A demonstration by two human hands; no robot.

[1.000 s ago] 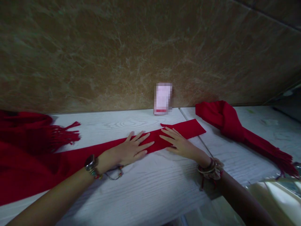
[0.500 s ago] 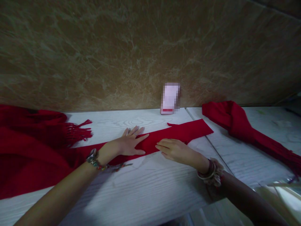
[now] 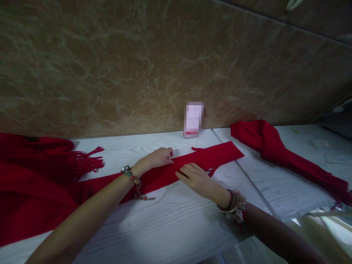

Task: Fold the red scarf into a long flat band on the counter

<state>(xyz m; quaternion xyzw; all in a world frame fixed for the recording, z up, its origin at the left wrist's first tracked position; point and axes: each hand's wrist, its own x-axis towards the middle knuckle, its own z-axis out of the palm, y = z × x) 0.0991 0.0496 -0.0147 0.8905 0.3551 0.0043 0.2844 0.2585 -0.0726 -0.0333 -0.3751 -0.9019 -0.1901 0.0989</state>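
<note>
A red scarf (image 3: 209, 157), folded into a long narrow strip, lies across the white wood-grain table. My left hand (image 3: 159, 157) is at the strip's far edge. Its fingers are loosely bent, with a small gap between thumb and forefinger. At the near edge, my right hand (image 3: 196, 181) rests palm down on the cloth, its fingers slightly curved and a little apart, pointing left. Neither hand visibly grips the fabric. A short bit of fringe pokes out beside the right hand. To the left, the strip meets a wide red cloth (image 3: 33, 183) with tassels.
A blurred pink-white card or packet (image 3: 193, 119) leans on the brown marbled wall (image 3: 110, 73). Another red scarf (image 3: 275, 146), bunched and fringed, lies at the right. The white table (image 3: 165, 227) has a seam right of centre, and its front edge shows below.
My left hand has gone from spread flat to loosely bent and moved slightly right. My right hand has shifted a little left with its fingers lifted slightly. The view has turned a little.
</note>
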